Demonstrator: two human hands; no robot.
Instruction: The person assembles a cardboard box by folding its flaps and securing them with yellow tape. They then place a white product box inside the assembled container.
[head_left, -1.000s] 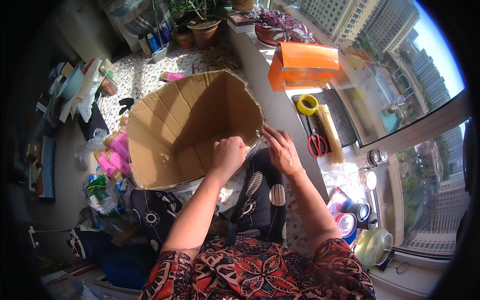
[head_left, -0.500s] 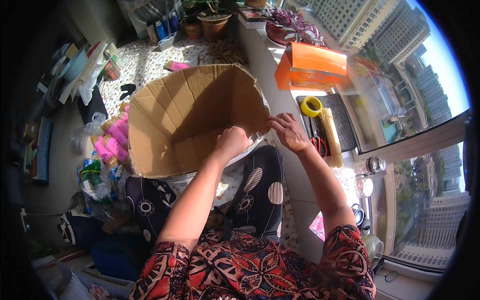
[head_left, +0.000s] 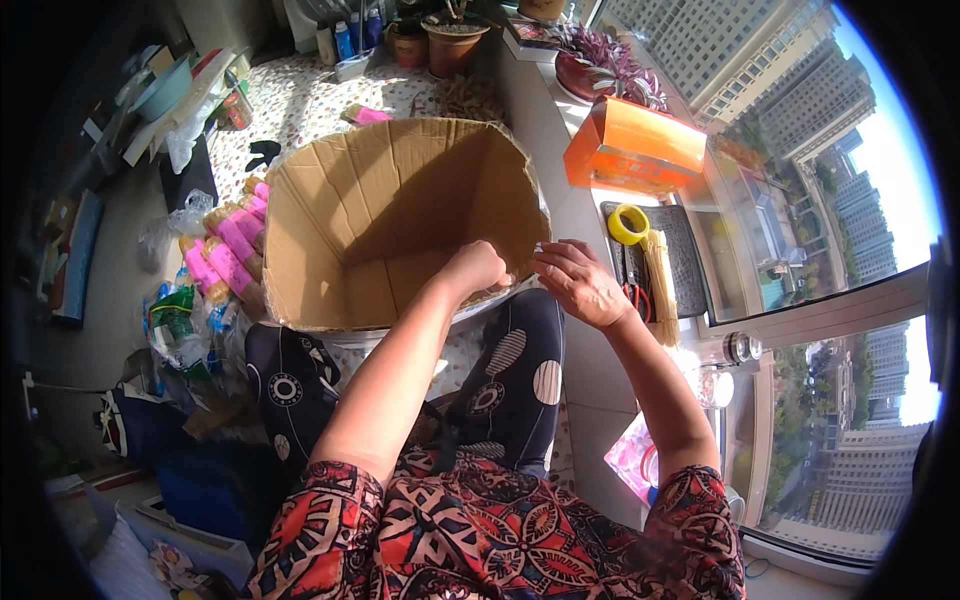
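Note:
A large open cardboard box (head_left: 400, 175) stands in front of my knees, its inside bare brown with creased walls. My left hand (head_left: 474, 268) is closed in a fist at the box's near right rim; what its fingers grip, if anything, is hidden. At the near right corner my right hand (head_left: 580, 284) has its fingertips drawn together beside the rim. A small white bit shows at those fingertips, too small to name.
On the right ledge lie a yellow tape roll (head_left: 628, 225), red-handled scissors (head_left: 638, 295), a bundle of thin sticks (head_left: 660, 285) and an orange box (head_left: 635, 150). Pink-wrapped bundles (head_left: 230, 245) and plastic bags (head_left: 175, 325) lie left of the box. Potted plants (head_left: 455, 45) stand behind.
My right hand has turned slightly, and a small white bit now shows at its fingertips. My left hand stays closed at the near rim. The whole view has shifted a little.

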